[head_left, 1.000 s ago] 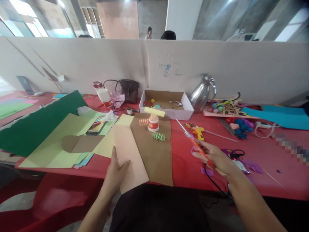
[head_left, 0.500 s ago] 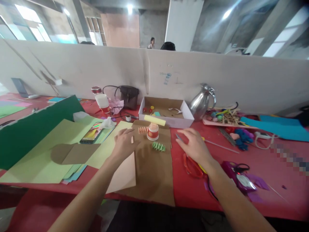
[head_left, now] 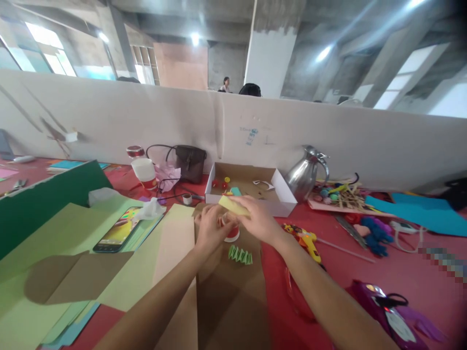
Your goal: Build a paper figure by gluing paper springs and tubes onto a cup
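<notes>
1. The left hand (head_left: pixel 209 228) and right hand (head_left: pixel 257 221) meet at the centre of the frame, over the far end of a brown card sheet (head_left: pixel 229 296).
2. Just behind the hands, the near wall of a white box (head_left: pixel 282 204) closes off the room towards the top of the frame. Behind that stands a pale partition (head_left: pixel 146 121).
3. To the right there is a strip of bare red table (head_left: pixel 365 274). A glue gun (head_left: pixel 307 239) lies near the right wrist, and a metal jug (head_left: pixel 304 175) stands beyond the box corner.
4. To the left lie flat sheets of green paper (head_left: pixel 54 228) with a phone (head_left: pixel 116 236) on them, well apart from the hands.
5. A green folded paper strip (head_left: pixel 240 254) lies on the card just below the hands, towards the bottom of the frame.
6. The right fingers are pinched on a yellow paper roll (head_left: pixel 233 205), which lies slanted across the top of a small cup (head_left: pixel 232 236).
7. The cup is white with a red band. It stands upright on the card between the two hands and is mostly hidden by them.
8. The left fingers curl in close at the cup's left side. Whether they grip it cannot be told.
</notes>
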Demonstrator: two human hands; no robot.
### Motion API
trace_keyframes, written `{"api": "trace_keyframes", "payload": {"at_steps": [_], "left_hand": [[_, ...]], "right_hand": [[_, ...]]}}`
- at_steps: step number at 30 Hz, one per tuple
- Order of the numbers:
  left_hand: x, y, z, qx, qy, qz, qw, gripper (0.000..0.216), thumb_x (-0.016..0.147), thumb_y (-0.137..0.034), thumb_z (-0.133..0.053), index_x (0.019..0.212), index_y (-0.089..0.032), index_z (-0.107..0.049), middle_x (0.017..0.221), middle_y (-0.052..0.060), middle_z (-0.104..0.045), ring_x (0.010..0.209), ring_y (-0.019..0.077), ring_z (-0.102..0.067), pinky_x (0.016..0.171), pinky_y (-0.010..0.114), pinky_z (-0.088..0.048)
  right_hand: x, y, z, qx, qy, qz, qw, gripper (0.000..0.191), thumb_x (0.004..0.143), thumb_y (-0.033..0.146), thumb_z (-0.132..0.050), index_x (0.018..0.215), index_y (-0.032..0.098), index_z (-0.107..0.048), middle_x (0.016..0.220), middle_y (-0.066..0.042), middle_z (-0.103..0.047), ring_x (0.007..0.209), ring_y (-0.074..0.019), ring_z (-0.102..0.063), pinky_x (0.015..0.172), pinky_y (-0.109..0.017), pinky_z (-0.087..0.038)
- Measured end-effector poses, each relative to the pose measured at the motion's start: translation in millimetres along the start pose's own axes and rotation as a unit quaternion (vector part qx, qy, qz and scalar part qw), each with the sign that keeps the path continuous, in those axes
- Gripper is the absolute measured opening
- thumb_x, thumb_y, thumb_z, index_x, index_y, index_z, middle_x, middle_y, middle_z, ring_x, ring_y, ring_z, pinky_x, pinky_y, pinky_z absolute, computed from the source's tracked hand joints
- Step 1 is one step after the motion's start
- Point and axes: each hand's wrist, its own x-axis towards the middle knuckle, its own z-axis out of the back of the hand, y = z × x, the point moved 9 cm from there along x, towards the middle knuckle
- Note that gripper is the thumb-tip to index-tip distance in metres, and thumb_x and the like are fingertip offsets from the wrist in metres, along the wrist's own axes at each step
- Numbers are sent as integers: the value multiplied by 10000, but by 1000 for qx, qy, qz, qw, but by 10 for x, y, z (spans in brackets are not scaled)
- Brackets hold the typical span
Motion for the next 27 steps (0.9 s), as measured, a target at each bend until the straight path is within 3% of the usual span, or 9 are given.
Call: {"api": "trace_keyframes", "payload": {"at_steps": [4,9,13,18,23,27], "left_hand": [[-114,-167,134,24,-57,-126,990,180,880,-275,-594,1025,-227,-691,1106,51,-711,1096,241,-549,993,411,-370],[-205,-305,85,97,-26,-227,969,237,903,-185,-545,1031,-281,-720,1108,26,-722,1076,251,-546,963,438,-352],[-225,-276,22,117,-6,-229,966,253,917,-172,-519,1022,-286,-720,1102,16,-725,1050,247,-553,928,442,-355],[-224,-201,-109,125,44,-221,966,311,924,-156,-483,1137,-253,-687,1111,61,-710,1045,259,-546,888,441,-399],[-211,-253,-182,136,92,-239,957,292,888,-144,-510,1091,-235,-699,1034,88,-705,1020,279,-529,860,447,-418],[-184,-240,-104,117,58,-194,972,251,871,-157,-536,1052,-242,-688,1040,87,-692,1020,274,-532,892,444,-394]], "right_hand": [[-3,-65,15,39,6,-17,999,529,825,42,-504,1279,305,-570,1293,-23,-626,1195,-205,-573,1054,-411,-432],[10,-197,-53,49,35,-48,997,410,862,94,-512,1230,244,-615,1241,-52,-669,1164,-221,-604,1026,-425,-453],[-21,-248,-68,16,28,-45,998,384,849,100,-551,1212,187,-642,1235,-87,-669,1166,-217,-598,1043,-408,-439],[-86,-276,-80,-1,29,-35,999,417,837,79,-557,1204,246,-659,1237,-52,-670,1145,-201,-614,1036,-402,-454],[-103,-337,-94,-15,31,-45,998,346,896,129,-521,1191,238,-667,1211,-60,-692,1131,-216,-627,1016,-416,-461],[-116,-367,-63,3,14,-60,998,349,895,141,-512,1204,237,-641,1230,-49,-683,1141,-203,-619,1011,-387,-452]]}}
